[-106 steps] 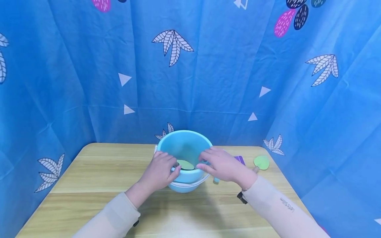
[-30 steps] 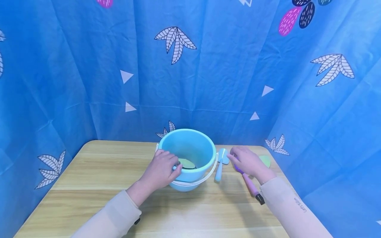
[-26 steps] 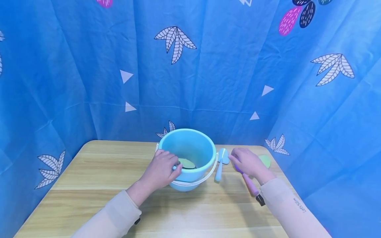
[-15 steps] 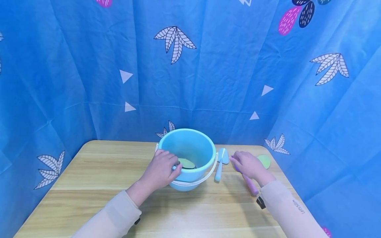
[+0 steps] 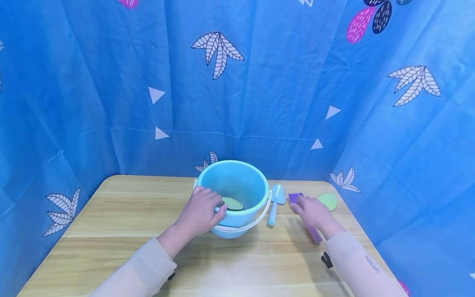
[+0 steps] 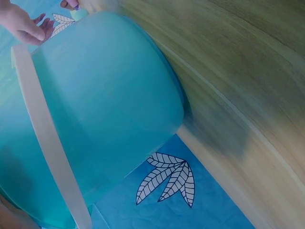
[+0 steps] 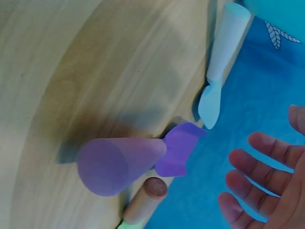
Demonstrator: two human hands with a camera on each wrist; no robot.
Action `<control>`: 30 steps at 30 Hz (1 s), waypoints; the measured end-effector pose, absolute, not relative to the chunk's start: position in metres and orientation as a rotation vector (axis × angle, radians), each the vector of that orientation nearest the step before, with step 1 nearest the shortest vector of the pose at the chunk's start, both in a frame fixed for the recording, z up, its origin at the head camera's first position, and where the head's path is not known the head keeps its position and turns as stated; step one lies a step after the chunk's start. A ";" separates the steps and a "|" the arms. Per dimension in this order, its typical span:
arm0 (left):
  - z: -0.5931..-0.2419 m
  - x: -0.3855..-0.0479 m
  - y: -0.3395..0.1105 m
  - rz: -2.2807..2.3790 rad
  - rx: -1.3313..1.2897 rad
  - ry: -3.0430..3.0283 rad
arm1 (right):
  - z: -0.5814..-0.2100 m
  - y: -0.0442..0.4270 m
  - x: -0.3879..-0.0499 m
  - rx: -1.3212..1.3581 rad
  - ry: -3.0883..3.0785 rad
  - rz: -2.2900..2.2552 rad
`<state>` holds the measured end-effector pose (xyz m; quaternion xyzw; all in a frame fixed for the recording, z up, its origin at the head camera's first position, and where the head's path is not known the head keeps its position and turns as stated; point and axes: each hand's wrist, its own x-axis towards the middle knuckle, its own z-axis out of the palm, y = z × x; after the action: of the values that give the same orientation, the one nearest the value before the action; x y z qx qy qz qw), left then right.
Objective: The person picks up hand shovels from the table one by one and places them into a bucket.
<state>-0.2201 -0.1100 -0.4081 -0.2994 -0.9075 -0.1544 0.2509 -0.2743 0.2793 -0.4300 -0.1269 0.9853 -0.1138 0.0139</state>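
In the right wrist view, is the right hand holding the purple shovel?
No, the right hand has its fingers extended and apart from the purple shovel, which lies on the wooden table.

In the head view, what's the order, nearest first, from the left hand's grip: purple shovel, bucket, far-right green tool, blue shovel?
1. Bucket: held at its near left rim.
2. Blue shovel: just right of it.
3. Purple shovel: farther right, partly hidden.
4. Green tool: farthest right.
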 end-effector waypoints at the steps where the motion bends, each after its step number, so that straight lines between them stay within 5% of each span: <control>1: -0.408 -0.220 -0.110 -0.420 -0.815 -2.468 | -0.431 0.280 -0.274 -0.381 3.063 -0.355; 30: -0.408 -0.220 -0.109 -0.424 -0.812 -2.447 | -0.461 0.291 -0.258 -0.022 3.077 -0.207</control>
<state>-0.2202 -0.1094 -0.4084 -0.3001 -0.9040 -0.1565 0.2612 -0.2577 0.2906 -0.4611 -0.0071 0.9973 -0.0672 0.0286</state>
